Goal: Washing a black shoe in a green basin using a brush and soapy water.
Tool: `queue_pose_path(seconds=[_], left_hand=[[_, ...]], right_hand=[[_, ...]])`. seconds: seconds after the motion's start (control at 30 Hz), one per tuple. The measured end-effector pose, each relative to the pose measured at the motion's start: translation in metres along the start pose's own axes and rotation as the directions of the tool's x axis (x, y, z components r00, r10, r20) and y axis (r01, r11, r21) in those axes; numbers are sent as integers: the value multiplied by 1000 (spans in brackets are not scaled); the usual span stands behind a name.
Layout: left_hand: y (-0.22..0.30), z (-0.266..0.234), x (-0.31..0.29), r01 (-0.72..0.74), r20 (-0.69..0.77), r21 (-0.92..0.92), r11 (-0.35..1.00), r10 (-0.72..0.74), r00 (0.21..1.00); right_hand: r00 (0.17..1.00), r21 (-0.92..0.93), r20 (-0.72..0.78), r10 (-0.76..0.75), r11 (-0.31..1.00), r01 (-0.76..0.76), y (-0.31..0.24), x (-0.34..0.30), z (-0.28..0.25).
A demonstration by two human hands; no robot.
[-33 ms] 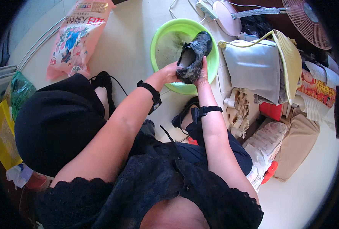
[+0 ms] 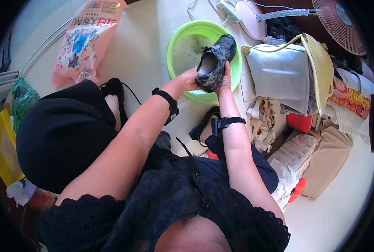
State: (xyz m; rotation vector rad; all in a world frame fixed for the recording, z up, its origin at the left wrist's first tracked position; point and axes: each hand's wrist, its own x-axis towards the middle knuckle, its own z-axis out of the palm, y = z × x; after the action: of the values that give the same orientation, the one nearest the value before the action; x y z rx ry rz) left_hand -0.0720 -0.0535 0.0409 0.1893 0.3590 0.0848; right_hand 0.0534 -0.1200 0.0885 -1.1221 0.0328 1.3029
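A dark, mottled shoe (image 2: 223,51), wet-looking with pale smears, is tilted over a lime-green basin (image 2: 171,54). Its opening faces up toward me and the toe points away to the upper right. My left hand (image 2: 190,80) is closed on the left side of the heel end. On the right side, my right hand (image 2: 224,80) grips the same shoe, its fingers partly hidden beneath. Greyish liquid with a dark speckled patch shows in the basin, left of the shoe.
A pink printed bag (image 2: 84,44) stands at the far left. On the right are a bag with a yellow edge (image 2: 317,67), beige sandals (image 2: 262,124) and a brown cloth item (image 2: 329,157). A fan (image 2: 340,23) and a power strip (image 2: 229,10) with cords lie beyond.
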Motion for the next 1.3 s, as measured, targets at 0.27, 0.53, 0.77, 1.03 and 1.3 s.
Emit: queue_pose_path(seconds=[0.27,0.53,0.77,1.03,1.3], left_hand=[[-5,14,24,-37,-345,-185,982,-29,938],[-15,-23,27,-20,-487,-120,993,-42,872],[-14,-16,23,-21,-530,-91,996,-30,847],[-5,-2,18,20,-475,-64,998,-48,879],[10,13,43,-332,-192,-54,942,316,929]], right_hand=[[985,-171,-70,-156,975,142,-40,7,-18],[665,-710,131,-735,399,580,-46,-2,24],[497,-862,315,-809,-24,507,-37,-21,54],[404,-901,344,-848,-177,395,-16,-15,76],[454,-817,-149,-879,368,444,-3,31,36]])
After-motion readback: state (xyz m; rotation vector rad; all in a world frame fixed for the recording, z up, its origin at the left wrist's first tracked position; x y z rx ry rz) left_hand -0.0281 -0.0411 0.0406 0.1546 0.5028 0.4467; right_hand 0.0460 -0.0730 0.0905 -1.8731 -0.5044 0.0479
